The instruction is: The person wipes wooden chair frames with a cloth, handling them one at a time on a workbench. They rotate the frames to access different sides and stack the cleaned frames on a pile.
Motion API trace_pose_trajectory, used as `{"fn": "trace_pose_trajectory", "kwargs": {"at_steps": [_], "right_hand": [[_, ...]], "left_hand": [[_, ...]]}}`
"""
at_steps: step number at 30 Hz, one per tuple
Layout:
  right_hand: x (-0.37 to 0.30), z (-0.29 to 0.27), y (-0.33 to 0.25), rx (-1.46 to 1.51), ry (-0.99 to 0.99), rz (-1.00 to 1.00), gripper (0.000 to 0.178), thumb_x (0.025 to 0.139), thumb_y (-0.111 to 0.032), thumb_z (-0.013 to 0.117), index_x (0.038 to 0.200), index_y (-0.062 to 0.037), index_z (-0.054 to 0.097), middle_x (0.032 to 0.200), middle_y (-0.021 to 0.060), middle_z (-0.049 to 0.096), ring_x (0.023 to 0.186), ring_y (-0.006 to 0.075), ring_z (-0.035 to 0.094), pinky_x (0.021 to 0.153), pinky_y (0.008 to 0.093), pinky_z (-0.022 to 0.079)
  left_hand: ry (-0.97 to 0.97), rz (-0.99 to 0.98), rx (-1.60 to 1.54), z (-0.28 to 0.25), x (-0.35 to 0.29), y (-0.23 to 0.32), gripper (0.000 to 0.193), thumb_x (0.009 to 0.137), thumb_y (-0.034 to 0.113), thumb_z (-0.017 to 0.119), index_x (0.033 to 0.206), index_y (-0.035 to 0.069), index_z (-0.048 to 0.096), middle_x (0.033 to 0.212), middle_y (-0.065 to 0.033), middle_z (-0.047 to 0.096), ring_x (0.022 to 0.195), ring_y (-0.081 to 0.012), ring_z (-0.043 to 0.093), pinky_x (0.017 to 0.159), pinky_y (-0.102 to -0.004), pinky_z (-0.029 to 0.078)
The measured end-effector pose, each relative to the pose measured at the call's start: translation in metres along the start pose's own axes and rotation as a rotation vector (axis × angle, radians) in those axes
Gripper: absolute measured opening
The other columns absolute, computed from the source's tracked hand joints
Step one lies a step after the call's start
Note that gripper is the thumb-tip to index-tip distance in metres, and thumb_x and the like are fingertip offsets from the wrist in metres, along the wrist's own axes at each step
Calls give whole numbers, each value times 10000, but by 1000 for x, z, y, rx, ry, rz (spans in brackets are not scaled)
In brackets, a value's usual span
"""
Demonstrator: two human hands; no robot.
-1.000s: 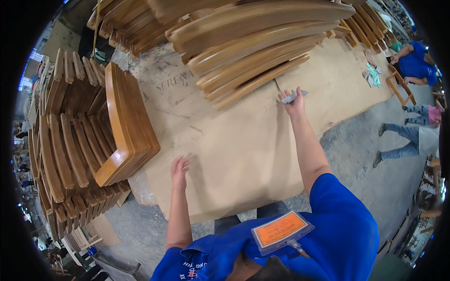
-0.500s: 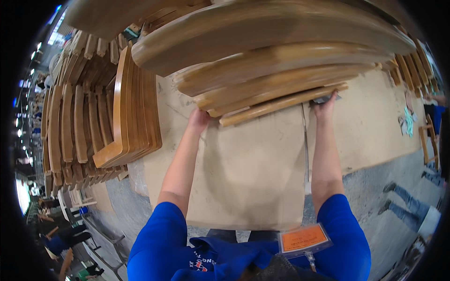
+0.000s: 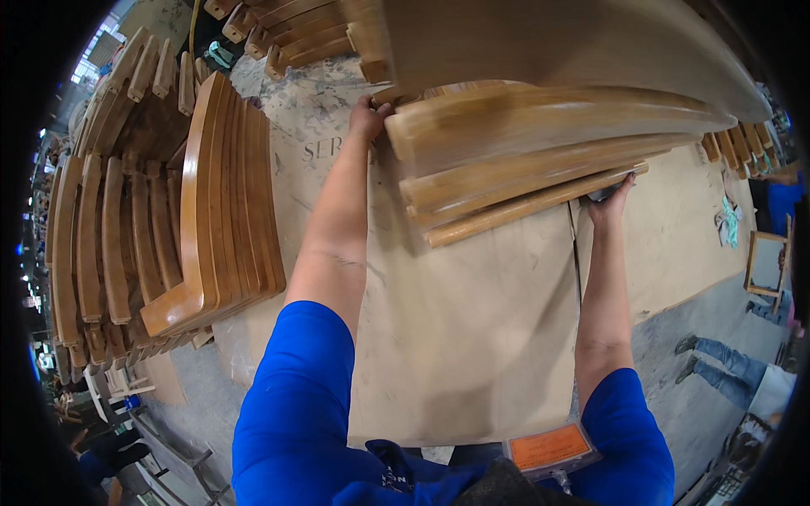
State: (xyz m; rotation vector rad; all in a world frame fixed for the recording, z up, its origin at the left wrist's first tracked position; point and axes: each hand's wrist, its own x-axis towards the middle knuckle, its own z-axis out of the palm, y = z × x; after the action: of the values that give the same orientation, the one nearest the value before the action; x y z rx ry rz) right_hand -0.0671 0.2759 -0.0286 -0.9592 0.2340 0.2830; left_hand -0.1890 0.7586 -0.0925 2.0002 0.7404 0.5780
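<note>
A varnished wooden chair back with several curved slats (image 3: 548, 118) is tipped up over the cardboard-covered worktop in front of me, its broad top part (image 3: 557, 42) nearest the camera and blurred. My left hand (image 3: 369, 118) is closed around its left side, high up, with the fingertips partly hidden. At the right end of the lowest thin rail, my right hand (image 3: 611, 202) grips from below, thumb up along the rail. A small grey piece (image 3: 602, 194) shows between that palm and the wood; its kind is unclear.
Brown cardboard (image 3: 464, 337) covers the worktop. At left stand stacked curved wooden parts (image 3: 228, 194) and slatted frames (image 3: 110, 236). More slatted pieces lie at far left (image 3: 295, 34) and far right (image 3: 738, 148). A teal cloth (image 3: 729, 221) lies at right; a person's legs (image 3: 726, 367) show beyond.
My left hand has moved up and away along the chair back's left side. The chair back has shifted right and turned, uncovering worktop at far left. My right hand stays on the bottom rail.
</note>
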Motion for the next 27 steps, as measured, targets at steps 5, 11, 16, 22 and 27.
{"fn": "trace_pose_trajectory", "kwargs": {"at_steps": [5, 11, 16, 22, 27], "right_hand": [[-6, 5, 3, -25, 74, -30, 884, 872, -749, 348, 1498, -138, 218, 1543, 94, 241, 1396, 333, 259, 1122, 538, 249], [-21, 3, 20, -7, 57, -31, 856, 897, -721, 337, 1498, -123, 219, 1551, 98, 239, 1407, 311, 254, 1131, 488, 261], [-50, 8, 47, 2, 71, -4, 861, 892, -721, 354, 1496, -122, 226, 1540, 89, 279, 1395, 296, 293, 1123, 472, 282], [-89, 17, 83, 86, -12, -7, 847, 900, -694, 384, 1493, -109, 231, 1533, 83, 296, 1391, 268, 310, 1125, 420, 292], [-115, 28, 109, 123, -17, 51, 908, 869, -710, 429, 1495, -90, 212, 1541, 92, 272, 1406, 256, 279, 1144, 410, 259]], "left_hand": [[-28, -54, -176, -1, 3, -18, 400, 835, 200, 725, 1155, 6, 583, 1030, -161, 686, 947, -274, 653, 835, -351, 490], [12, 55, -119, -33, -16, -22, 347, 846, 175, 704, 1141, 31, 592, 1024, -144, 686, 949, -258, 649, 828, -353, 490], [-3, 59, -129, -81, -41, -22, 359, 871, 209, 658, 1168, 26, 575, 1063, -151, 669, 972, -263, 644, 835, -364, 498], [-22, -25, -91, -134, -78, -37, 381, 901, 251, 603, 1200, 19, 555, 1110, -158, 649, 1000, -270, 638, 843, -378, 509], [-30, -74, -49, -157, -101, -36, 405, 926, 285, 557, 1227, 14, 539, 1149, -165, 632, 1023, -275, 633, 850, -390, 517]]}}
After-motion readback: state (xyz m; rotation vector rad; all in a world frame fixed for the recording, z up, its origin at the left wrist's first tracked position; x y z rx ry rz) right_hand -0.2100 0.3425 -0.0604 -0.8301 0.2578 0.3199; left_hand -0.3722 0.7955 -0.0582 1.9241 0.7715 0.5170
